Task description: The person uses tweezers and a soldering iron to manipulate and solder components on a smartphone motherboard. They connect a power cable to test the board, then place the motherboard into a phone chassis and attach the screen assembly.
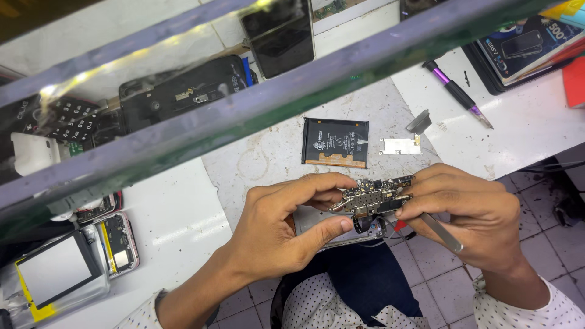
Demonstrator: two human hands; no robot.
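Both hands meet over the near edge of the white tabletop (183,225), pinching a small phone circuit board (373,196) between them. The left hand (277,225) is closed around the board's left end, forefinger curled over the top and thumb pressing up from below. The right hand (472,216) grips the board's right end with its fingertips, and a pair of metal tweezers (440,231) is tucked under its fingers, the shaft slanting down and away past the palm. Just beneath the board, partly hidden by the left thumb, lies what looks like an opened phone body (332,228). Beyond the hands a flat black battery (335,142) rests on the worn patch of the tabletop, and to its right, beyond the right hand, lie a small metal shield plate (399,145) and a grey scrap (418,122). Farther out on the right lies a purple-tipped pen tool (457,93). To the left of the left hand sit other opened phones (119,244). The step in hand appears to be handling the freed board above the phone body; any further move would call for a steady two-sided hold and a careful shift of the tweezers to the fingertips without flexing the board.
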